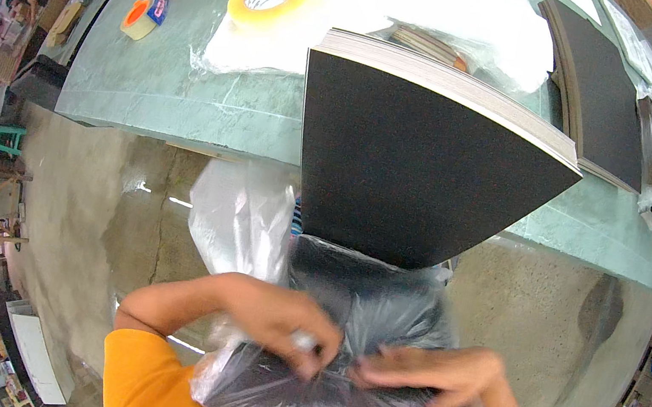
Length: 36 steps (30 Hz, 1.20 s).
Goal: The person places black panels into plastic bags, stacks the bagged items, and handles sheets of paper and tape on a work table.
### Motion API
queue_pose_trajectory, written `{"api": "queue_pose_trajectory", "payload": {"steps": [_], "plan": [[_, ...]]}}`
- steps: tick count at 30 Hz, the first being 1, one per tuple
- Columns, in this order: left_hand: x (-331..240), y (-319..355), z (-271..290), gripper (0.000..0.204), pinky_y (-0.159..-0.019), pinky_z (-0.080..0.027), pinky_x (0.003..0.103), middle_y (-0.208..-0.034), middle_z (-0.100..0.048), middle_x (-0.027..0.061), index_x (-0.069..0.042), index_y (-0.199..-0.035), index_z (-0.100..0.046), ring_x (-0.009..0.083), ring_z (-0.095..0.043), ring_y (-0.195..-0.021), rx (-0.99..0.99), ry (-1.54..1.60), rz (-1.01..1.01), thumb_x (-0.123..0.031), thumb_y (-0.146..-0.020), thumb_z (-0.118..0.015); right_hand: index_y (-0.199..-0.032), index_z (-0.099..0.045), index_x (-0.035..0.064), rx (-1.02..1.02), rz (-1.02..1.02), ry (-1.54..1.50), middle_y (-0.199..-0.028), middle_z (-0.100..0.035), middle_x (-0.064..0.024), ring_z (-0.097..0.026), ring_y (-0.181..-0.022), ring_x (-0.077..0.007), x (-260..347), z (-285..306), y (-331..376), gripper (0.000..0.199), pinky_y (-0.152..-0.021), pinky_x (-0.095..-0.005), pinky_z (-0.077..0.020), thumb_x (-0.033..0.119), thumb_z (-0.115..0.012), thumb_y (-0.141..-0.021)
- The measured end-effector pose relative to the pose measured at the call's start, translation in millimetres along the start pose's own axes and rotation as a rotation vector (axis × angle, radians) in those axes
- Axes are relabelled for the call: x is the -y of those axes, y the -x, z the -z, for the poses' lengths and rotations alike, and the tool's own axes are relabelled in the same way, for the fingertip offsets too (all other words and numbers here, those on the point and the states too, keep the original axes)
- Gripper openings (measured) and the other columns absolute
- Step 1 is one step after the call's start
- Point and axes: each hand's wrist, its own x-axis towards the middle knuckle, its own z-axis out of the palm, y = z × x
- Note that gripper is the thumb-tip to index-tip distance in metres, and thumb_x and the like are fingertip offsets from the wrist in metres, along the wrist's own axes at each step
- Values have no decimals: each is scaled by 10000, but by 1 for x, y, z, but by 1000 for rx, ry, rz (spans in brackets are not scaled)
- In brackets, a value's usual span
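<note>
Clear plastic bag (329,394) is sitting nearest, against my chest, dark sheets already inside. I'm pinching its open edge with my left hand (285,317) closed on the film; my right hand (436,373) is pressing down, fingers half spread. Bagging looks mostly done, closing left. Black sheet stack (410,166) is standing on the green table (155,89). Bag's lower end is getting cut off.
</note>
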Motion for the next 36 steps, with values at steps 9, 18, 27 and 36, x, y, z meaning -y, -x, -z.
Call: {"api": "queue_pose_trajectory", "payload": {"steps": [9,18,27,36], "plan": [[87,-49,60,467,-575,-423,396,-614,-538,193,-13,-711,-526,359,-557,-621,-696,-441,291,-444,-846,-405,-1260,-266,-37,-537,-633,310,-1249,-351,-246,-351,-1161,-355,-103,43,-8,809,-965,-372,-278,593,-416,-774],[-75,-47,92,598,-491,-416,366,-556,-510,171,-16,-746,-524,345,-565,-579,-1188,-827,-46,-590,-798,-368,-922,-589,-5,-737,-292,169,-820,-610,-51,-571,-772,-130,9,77,-9,320,-719,-273,-456,199,-692,-698],[-63,-43,81,525,-493,-386,252,-627,-505,50,-40,-944,-490,114,-507,-558,-778,-609,-8,-527,-753,-529,-1024,-436,14,-1223,-152,402,-661,-516,0,-488,-615,-77,36,85,-9,500,-557,-234,-404,84,-730,-625],[-73,-26,79,401,-656,-389,188,-791,-476,0,-25,-991,-453,62,-461,-736,-881,-164,-257,-145,-695,-695,-1031,-451,6,-1663,384,256,-918,-574,-112,-566,-811,-196,43,76,68,622,-685,-291,-444,534,-562,-722]]}}
